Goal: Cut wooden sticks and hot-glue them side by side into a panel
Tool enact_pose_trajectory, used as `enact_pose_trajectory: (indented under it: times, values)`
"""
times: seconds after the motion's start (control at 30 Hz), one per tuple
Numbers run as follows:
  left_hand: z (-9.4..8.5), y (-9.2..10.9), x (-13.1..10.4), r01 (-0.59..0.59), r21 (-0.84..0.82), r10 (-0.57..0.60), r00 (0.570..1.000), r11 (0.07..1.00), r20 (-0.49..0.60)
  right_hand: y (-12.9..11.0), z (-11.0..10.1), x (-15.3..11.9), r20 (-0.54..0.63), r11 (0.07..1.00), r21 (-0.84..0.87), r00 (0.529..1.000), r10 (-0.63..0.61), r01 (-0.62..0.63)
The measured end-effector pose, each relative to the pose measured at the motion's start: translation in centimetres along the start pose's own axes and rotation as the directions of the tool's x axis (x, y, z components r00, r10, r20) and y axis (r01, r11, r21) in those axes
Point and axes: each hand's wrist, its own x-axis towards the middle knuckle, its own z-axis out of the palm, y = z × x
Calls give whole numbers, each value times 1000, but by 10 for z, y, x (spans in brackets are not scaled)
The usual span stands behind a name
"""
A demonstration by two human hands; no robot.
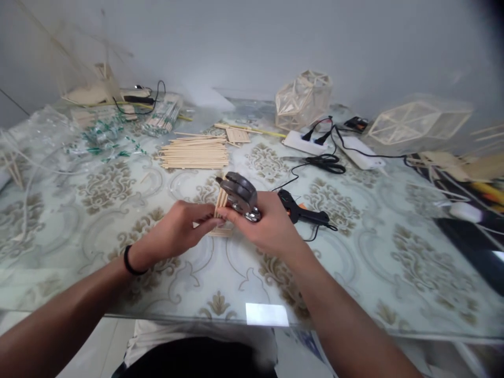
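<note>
Between the fingertips of the left hand (175, 228) and the right hand (271, 223), a small upright bundle of thin, pale wooden sticks (221, 202) stands above the patterned, glass-topped counter (189, 294). The left hand pinches its lower part between thumb and fingers. The right hand curls around a dark grey tool with a rounded body and shiny metal parts (240, 191), its thumb reaching to the bundle; its other fingers are mostly hidden.

Below the fingertips, the patterned surface spreads toward the straight near edge, with the forearms crossing that edge on both sides. To the left of the left hand, more floral surface reaches toward crumpled clear plastic (49, 126). The bundle looks pale and straight-sided, its sticks close together; the tool overlaps its upper right side. Short pale wooden pieces (220, 232) lie just below the pinch.

Beyond the left hand lies a wide row of long, pale wooden sticks (195, 153), roughly parallel, with uneven left ends. Just right of the right hand, a black glue gun (303, 212) rests on its side. Farther beyond that hand are a white power strip (305, 142) with black plugs, a coiled black cable (325, 164) and a faceted wooden-lattice form (303, 100); another translucent lattice form (419, 122) sits farther right.
</note>
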Motion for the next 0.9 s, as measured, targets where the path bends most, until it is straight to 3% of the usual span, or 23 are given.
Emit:
enact_pose_trajectory:
  times: [0.17,0.33,0.57,0.7,0.9]
  values:
    - [-16,-5,3,28,16,-28,1000,999,4,1,-1,1,-9,1000,-1,1000,-7,7]
    - [-32,-26,5,117,157,-111,993,981,-46,-1,-1,0,-6,1000,5,1000,-2,2]
    - [-35,-46,-2,131,299,-192,964,945,185,-1,-1,-1,5,1000,-2,1000,4,-4]
    - [-43,-42,-3,95,223,-146,963,970,226,2,0,-2,2,1000,-8,1000,12,-12]
    - [-26,-13,2,37,-56,-32,996,998,78,-1,0,-2,11,1000,4,1000,-4,4]
